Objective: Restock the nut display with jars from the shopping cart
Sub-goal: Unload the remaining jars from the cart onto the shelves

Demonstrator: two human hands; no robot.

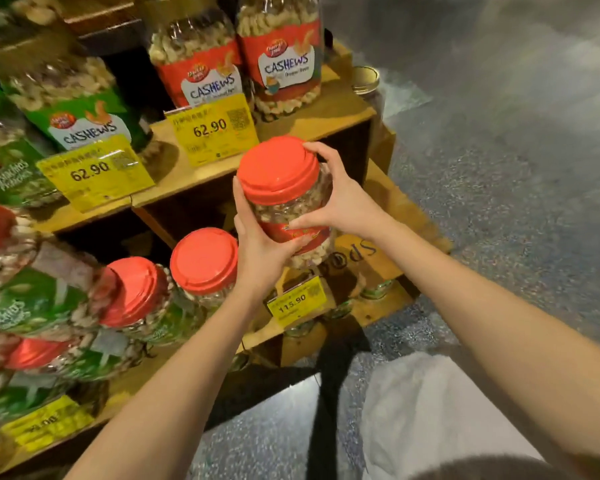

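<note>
I see a clear plastic jar (pixel 291 206) packed with pale nuts, held in the air in front of the wooden display (pixel 326 129), slightly tilted. It has a wide red lid (pixel 278 171) with a stepped rim, and a red label band around its middle that fingers partly cover. The jar hangs over the right end of the lower tier, just right of two red-lidded jars (pixel 205 259) standing there, and just nearer than the middle shelf's yellow price tag (pixel 212 128) reading 62.90. Both hands hold it. My view shows the left hand (pixel 260 251) cupping the jar's lower left side, thumb running up the wall toward the lid and fingers curled underneath across the label. The right hand (pixel 340 199) grips from the right, fingertips hooked over the far edge of the lid and thumb pressed across the front of the jar body. Farther back on the middle shelf stand two tall cashew jars (pixel 284 53) with red labels, and to their left a green-labelled cashew jar (pixel 70 95). A smaller yellow tag (pixel 293 301) reading 115.90 sits on the lower tier beneath the held jar. Speckled grey floor (pixel 499 202) fills the right side.
</note>
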